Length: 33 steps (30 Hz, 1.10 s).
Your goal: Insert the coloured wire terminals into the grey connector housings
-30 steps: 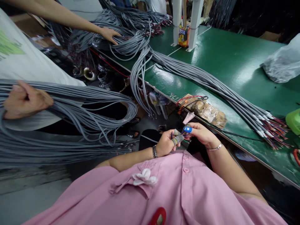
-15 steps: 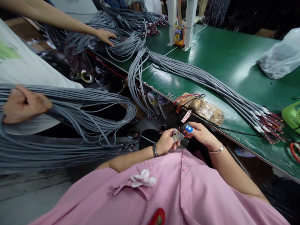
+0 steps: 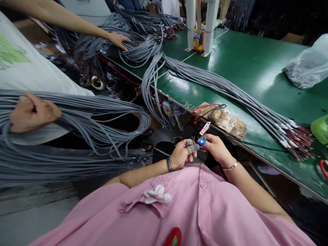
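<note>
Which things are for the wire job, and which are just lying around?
Probably for the job:
left hand
right hand
coloured wires at the fingers
grey cables on the table

Probably just lying around:
plastic bag
yellow packet
green container

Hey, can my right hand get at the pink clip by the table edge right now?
Probably yes: your right hand is close to the pink clip, with nothing visible blocking the way. It seems to be pinching wires, though, so those fingers may need freeing first.
</note>
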Motion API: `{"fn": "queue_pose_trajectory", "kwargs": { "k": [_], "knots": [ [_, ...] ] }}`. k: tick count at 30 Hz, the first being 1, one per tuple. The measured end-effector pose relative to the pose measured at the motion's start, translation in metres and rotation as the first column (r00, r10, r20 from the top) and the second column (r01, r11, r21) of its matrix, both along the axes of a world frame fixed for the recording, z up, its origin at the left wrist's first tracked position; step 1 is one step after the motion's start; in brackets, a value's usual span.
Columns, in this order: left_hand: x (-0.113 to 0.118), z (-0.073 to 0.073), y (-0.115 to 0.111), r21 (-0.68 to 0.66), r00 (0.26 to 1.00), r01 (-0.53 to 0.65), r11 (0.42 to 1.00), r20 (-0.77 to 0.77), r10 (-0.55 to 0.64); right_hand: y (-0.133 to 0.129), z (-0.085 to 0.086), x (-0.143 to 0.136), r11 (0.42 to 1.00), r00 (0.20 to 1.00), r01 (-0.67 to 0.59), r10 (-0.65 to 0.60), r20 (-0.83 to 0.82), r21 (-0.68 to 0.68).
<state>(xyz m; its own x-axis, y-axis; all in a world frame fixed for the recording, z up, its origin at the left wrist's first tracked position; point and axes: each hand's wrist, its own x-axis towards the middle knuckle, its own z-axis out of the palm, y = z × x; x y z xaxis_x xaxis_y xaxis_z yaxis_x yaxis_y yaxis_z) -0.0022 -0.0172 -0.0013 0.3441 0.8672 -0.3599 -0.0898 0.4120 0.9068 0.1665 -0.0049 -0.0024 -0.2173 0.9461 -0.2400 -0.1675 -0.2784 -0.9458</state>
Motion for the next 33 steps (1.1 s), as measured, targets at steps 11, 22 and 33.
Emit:
{"fn": "queue_pose_trajectory", "kwargs": {
  "k": [11, 22, 33],
  "knots": [
    [-0.002, -0.002, 0.004, 0.009, 0.989, -0.130, 0.991, 0.074, 0.129, -0.001, -0.016, 0.009, 0.980, 0.970, 0.154, -0.175, -0.171, -0.128],
    [0.002, -0.002, 0.002, 0.099, 0.993, -0.115, 0.988, 0.047, 0.110, -0.006, -0.004, 0.002, 0.988, 0.973, 0.076, -0.103, -0.206, -0.137],
    [0.003, -0.003, 0.005, 0.032, 0.980, -0.175, 0.984, 0.107, 0.170, -0.010, -0.014, -0.004, 0.969, 0.938, 0.177, -0.219, -0.269, -0.172]
  ]
}}
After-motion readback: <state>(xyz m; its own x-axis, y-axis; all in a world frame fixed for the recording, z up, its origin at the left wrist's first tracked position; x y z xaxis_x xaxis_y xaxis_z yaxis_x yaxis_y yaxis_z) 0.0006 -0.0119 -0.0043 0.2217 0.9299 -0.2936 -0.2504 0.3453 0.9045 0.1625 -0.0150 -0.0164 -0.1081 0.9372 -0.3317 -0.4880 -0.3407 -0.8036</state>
